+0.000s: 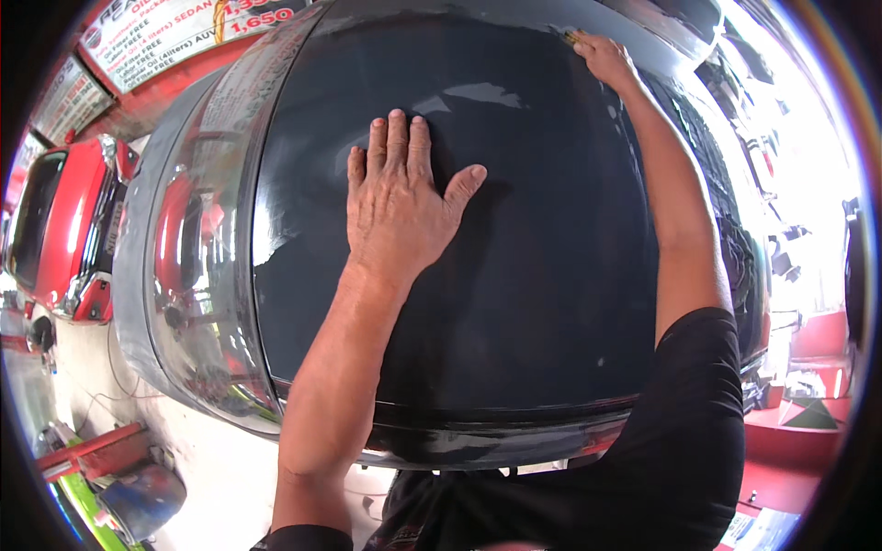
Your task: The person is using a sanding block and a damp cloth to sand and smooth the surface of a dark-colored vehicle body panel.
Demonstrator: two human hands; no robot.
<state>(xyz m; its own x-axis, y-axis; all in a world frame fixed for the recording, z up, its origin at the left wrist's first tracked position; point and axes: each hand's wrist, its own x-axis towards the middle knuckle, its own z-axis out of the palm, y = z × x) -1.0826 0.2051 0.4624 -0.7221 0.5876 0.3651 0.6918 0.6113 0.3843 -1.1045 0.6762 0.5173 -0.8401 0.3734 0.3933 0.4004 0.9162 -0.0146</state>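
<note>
The dark grey, matt roof [533,275] of a car spreads out before me. My left hand [400,202] lies flat on it left of the middle, fingers pointing away and thumb stretched to the side. At the far right edge my right hand [606,60] is closed round a small yellowish-brown piece [574,38], pressed near the roof surface. Most of that piece is hidden by the fingers, so its kind does not show. Beyond my left fingertips, paler shiny patches [482,94] mark the surface.
Left of the roof is the car's window glass [216,230], then a grey body panel [138,257]. A red car [69,230] stands farther left. Signboards [175,41] hang at the far left. A blue drum [142,503] and a cable are on the floor at lower left.
</note>
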